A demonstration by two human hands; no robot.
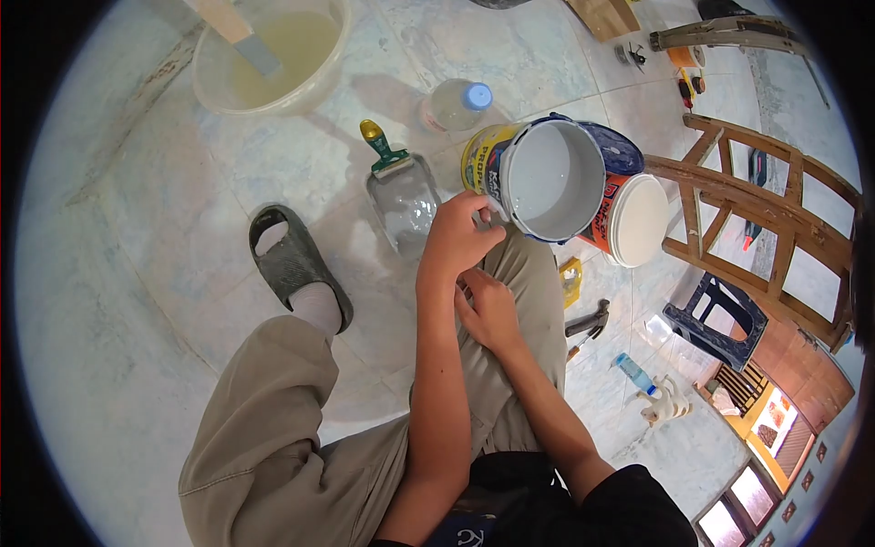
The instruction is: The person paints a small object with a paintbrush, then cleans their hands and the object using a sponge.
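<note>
My left hand [463, 235] is at the near side of an open paint bucket [558, 178], thumb and forefinger curled together beside its rim. What they pinch, if anything, is too small to make out. Whitish liquid or residue shows inside the bucket, and a blue handle runs over its rim. My right hand [492, 312] lies over the trouser leg just below the left wrist. Its thumb and fingers are loosely bent and apart, with the tips partly hidden by the left forearm. Left of the bucket, a green-handled brush [385, 150] lies on a grey dustpan-like tray [406, 210].
A basin [335, 56] of cloudy liquid holds a scraper [260, 55]. Near it lies a clear bottle [451, 105]. A white-lidded tub [641, 221] touches the bucket's right side. A hammer [592, 319], a wooden ladder [766, 205] and a dark stool [725, 319] stand or lie to the right.
</note>
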